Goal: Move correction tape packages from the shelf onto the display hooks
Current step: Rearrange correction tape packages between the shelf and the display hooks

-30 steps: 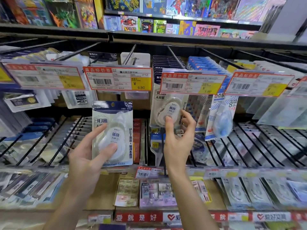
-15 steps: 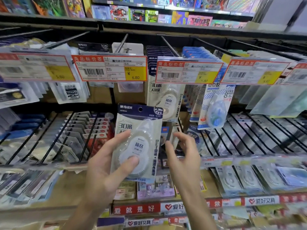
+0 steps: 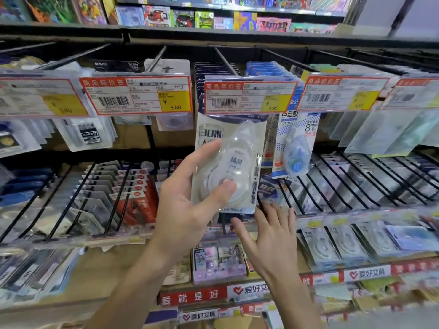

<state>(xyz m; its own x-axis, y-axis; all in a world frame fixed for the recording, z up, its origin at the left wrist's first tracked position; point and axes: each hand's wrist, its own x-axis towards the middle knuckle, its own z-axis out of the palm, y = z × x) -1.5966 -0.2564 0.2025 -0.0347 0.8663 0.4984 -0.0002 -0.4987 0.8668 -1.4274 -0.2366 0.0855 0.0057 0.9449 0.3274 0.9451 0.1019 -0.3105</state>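
Stationery shelf [image 3: 213, 39] behind; left hand [image 3: 187, 205] grips correction tape package [image 3: 230, 162]; right hand [image 3: 270, 236] below, fingers spread wide, holding nothing.

Place: this was a stationery shop aisle.
Price tags: red-bordered price tags [image 3: 136, 96] with barcodes and yellow boxes hung at the hook ends; one read 6.80.
Hooks: long black display hooks [image 3: 223, 60] ran out from the back wall, loaded with rows of identical blister packs [image 3: 295, 143].
Shelf edge: a red and white shelf strip [image 3: 194, 298] with printed Chinese characters ran along the lower shelf.
Top shelf: colourful boxed goods [image 3: 202, 19] stood in a row above.
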